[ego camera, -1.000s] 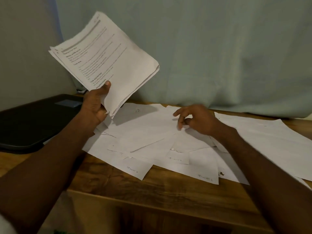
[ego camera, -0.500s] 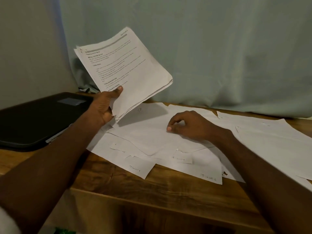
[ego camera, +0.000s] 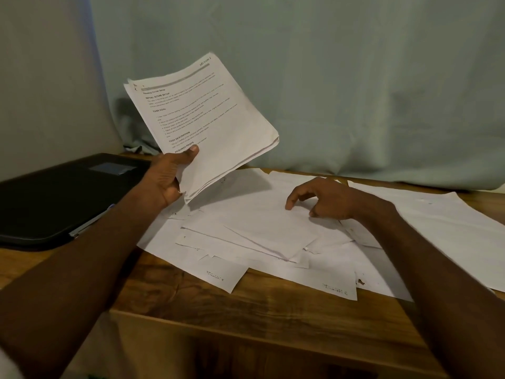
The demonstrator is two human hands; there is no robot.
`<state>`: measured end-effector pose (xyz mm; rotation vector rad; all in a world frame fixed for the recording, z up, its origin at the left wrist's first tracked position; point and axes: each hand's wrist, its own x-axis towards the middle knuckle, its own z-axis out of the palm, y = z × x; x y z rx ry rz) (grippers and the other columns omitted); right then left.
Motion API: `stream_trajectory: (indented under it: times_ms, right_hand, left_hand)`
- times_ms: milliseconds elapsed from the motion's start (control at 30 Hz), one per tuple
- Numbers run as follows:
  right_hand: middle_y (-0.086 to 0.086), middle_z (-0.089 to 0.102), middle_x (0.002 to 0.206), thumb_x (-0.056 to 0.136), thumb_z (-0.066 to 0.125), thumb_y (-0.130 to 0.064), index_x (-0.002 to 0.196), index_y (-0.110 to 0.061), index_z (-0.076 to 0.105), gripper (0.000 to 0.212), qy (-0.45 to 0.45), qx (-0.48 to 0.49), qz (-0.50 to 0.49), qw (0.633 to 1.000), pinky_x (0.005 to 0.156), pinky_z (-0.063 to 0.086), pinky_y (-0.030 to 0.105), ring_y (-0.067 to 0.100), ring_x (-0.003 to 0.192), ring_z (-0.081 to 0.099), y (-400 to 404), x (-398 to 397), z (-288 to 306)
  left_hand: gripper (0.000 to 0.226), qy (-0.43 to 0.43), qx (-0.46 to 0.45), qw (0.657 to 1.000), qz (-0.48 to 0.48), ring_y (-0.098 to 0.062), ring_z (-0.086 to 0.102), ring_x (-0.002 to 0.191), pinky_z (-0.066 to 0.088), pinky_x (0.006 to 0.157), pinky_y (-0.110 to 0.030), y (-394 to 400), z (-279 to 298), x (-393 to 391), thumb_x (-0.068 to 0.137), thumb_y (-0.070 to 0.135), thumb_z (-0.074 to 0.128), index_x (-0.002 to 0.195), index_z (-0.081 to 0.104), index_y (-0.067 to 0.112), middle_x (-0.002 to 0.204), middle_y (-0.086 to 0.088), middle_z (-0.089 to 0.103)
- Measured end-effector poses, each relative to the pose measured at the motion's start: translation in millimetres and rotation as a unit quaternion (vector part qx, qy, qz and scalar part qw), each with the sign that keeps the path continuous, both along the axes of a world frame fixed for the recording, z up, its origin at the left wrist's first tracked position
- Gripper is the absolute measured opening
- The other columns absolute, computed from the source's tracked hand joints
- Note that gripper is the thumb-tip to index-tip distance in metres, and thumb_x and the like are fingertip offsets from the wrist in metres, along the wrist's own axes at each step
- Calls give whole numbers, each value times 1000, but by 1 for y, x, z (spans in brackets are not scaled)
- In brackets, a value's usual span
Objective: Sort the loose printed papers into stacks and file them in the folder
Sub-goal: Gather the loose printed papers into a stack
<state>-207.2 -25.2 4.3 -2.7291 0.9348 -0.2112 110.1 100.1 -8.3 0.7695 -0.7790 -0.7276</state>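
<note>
Left hand (ego camera: pixel 166 177) grips a sheaf of printed papers (ego camera: pixel 207 119) by its lower corner, thumb on the front page, fingers hidden behind. Sheaf held up off the table, clear of everything below. Its long axis tilts from the held corner up and to the right; the heading line sits at the upper edge, print facing the camera. Free lower edges fan slightly at the right corner.

Right hand (ego camera: pixel 325 199) rests on the loose sheets (ego camera: pixel 262 231), fingers loosely curled, forefinger tip and thumb touching the top sheet; whether it pinches the paper I cannot tell.

Loose sheets lie face down, overlapping at mixed angles across the middle of the table (ego camera: pixel 246 305). Two near corners show faint handwriting. Front edges of the sheets stop short of the table's near edge, leaving a bare strip of wood along the front. More sheets (ego camera: pixel 451 231) spread to the right, under and beyond the right forearm, reaching toward the frame's right side.

Black folder (ego camera: pixel 54 198) lies flat and closed at the left, just beside the left forearm, its near edge partly hidden by that arm. A pale label patch shows on its cover.

Behind the table hangs a pale green curtain (ego camera: pixel 328 91), touching the table's far edge; a grey wall (ego camera: pixel 41 77) stands to the left. Open air above the sheets, between both hands.
</note>
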Motion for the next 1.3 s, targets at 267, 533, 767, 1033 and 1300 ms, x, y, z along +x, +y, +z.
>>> stream_trajectory:
  times_ms: [267,533,767,1033,1300]
  right_hand:
    - [-4,49,150,89,52,-76,145,-38,47,67,37,-54,-88,994,114,35,54,26,137,47,24,41,-26]
    - [-11,64,132,87,69,3,125,-30,70,50,21,52,48,997,107,42,27,10,124,56,15,11,4]
    - [-7,37,161,90,47,-79,153,-39,37,75,40,-27,-66,997,121,23,56,23,147,37,44,49,-26]
    - [-17,65,133,90,59,5,123,-33,71,53,-32,11,90,995,111,41,24,1,124,55,40,37,-4]
    - [-4,19,170,70,44,-96,161,-37,19,111,41,-9,-68,997,124,21,57,26,154,24,69,59,-26]
  left_hand:
    - [57,1,24,1000,8,-25,66,122,59,90,-40,-3,-2,6,86,4,75,140,62,18,130,-1,71]
    - [57,-2,4,1000,-17,-26,66,123,57,98,-43,-5,-4,9,90,2,70,145,56,13,135,-6,68]
    - [56,9,11,1000,-24,-27,65,124,56,100,-44,-4,-4,6,90,1,70,143,58,14,133,-6,69]
    - [54,-2,-5,999,-32,-25,65,124,59,92,-38,-1,-2,8,96,1,63,148,52,12,139,-7,66]
    - [53,13,2,1000,-26,-28,65,124,57,99,-43,1,-1,5,96,-1,63,147,54,12,136,-7,67]
